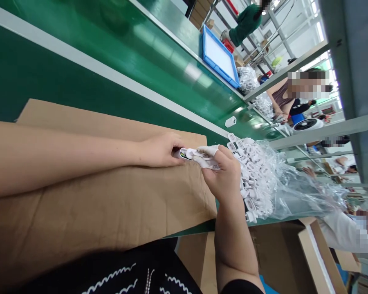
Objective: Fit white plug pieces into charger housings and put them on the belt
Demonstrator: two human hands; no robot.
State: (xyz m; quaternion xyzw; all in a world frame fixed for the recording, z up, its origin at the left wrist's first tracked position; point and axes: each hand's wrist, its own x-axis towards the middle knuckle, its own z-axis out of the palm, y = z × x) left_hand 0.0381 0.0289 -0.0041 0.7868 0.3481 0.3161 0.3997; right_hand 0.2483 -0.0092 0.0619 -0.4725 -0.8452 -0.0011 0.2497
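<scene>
Above the cardboard sheet, the left hand grips a white casing, open end rightward. At the sheet's right edge, the right hand curls white-covered fingertips near that end; whether they pinch a part cannot be told. Beyond this edge lie heaped white pieces and a clear plastic bag.

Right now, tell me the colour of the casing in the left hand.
White; the casing shows best in the head view.

White casing, brown cardboard, green worktop, blue-rimmed white tray, white-squiggled black top.
</scene>
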